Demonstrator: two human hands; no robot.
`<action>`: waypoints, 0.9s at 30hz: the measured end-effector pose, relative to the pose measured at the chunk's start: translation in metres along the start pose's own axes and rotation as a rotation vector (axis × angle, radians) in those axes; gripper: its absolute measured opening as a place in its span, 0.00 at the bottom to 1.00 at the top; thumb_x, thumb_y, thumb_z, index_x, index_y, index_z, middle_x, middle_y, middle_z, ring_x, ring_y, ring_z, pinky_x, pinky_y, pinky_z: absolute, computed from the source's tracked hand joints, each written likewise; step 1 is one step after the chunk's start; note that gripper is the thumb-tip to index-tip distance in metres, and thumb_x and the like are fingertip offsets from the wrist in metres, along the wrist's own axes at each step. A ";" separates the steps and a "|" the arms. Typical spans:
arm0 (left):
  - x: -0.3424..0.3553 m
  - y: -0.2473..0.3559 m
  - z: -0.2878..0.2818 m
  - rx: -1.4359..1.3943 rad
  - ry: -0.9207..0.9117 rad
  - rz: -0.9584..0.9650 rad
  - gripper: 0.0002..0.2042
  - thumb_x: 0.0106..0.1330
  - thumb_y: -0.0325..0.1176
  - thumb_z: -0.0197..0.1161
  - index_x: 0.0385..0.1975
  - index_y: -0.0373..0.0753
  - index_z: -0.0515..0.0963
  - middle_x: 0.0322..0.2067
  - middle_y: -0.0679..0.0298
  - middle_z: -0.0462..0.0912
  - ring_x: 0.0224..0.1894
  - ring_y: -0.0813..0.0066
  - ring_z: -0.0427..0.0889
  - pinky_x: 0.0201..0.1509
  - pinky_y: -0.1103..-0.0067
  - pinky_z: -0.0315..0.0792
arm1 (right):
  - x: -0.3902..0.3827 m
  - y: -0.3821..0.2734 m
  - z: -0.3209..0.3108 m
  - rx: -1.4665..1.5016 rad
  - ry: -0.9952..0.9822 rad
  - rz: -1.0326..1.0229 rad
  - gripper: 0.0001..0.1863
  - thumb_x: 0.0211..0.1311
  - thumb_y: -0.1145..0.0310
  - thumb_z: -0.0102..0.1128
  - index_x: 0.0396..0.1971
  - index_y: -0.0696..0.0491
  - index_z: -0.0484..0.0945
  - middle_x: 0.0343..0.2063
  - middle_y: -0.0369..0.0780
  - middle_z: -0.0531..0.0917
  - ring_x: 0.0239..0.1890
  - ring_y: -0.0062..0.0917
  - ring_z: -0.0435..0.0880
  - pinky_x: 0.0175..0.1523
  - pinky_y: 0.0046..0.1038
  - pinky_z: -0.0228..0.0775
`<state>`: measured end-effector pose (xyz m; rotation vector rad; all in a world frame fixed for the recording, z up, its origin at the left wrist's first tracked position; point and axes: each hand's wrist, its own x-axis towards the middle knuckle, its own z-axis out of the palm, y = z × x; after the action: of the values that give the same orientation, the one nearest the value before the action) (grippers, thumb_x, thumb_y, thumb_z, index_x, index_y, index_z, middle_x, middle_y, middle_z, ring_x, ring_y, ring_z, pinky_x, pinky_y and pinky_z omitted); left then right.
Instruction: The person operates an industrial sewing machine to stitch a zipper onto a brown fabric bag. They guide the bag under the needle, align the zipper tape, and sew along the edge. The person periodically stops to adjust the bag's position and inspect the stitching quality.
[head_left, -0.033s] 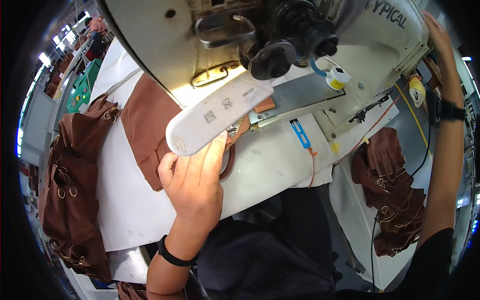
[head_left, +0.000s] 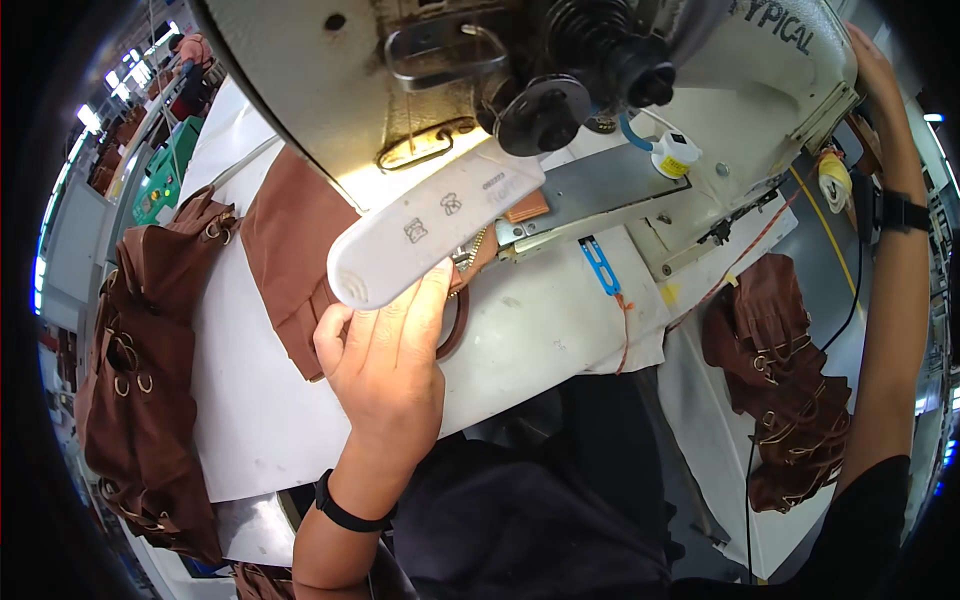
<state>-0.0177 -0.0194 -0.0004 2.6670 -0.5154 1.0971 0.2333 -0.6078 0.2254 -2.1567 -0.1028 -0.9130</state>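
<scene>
At the sewing machine (head_left: pixel 745 115), both hands (head_left: pixel 388 372) stay put

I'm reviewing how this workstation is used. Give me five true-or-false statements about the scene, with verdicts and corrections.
1. The left hand is at the brown material. True.
2. Both hands are close together. False: the right hand is up by the right end of the sewing machine.
3. The blue slotted strip lies to the right of the left hand. True.
4. The left wrist is bare. False: it wears a black band.
5. A brown bundle with metal rings lies at the far left. True.
</scene>
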 end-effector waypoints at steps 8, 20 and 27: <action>-0.002 -0.005 0.001 0.053 0.016 -0.023 0.21 0.64 0.15 0.57 0.55 0.38 0.81 0.53 0.63 0.87 0.55 0.72 0.85 0.59 0.75 0.64 | 0.002 0.016 0.032 0.215 0.030 0.211 0.26 0.74 0.56 0.62 0.63 0.56 0.79 0.54 0.40 0.85 0.51 0.22 0.86 0.55 0.24 0.77; 0.000 -0.004 0.000 0.098 0.028 -0.012 0.17 0.66 0.20 0.59 0.53 0.40 0.82 0.50 0.68 0.88 0.53 0.77 0.84 0.58 0.75 0.63 | -0.036 0.005 0.051 0.533 0.194 0.170 0.23 0.74 0.64 0.64 0.62 0.60 0.78 0.56 0.44 0.84 0.53 0.28 0.86 0.56 0.30 0.82; 0.000 -0.004 -0.001 0.049 0.017 -0.023 0.21 0.64 0.15 0.58 0.55 0.40 0.82 0.54 0.65 0.87 0.55 0.74 0.84 0.57 0.76 0.62 | -0.050 0.004 0.057 0.499 0.260 0.131 0.23 0.74 0.63 0.64 0.62 0.60 0.79 0.55 0.44 0.85 0.51 0.28 0.87 0.51 0.28 0.83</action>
<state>-0.0169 -0.0158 0.0001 2.6961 -0.4598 1.1397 0.2308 -0.5614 0.1659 -1.5563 -0.0524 -0.9645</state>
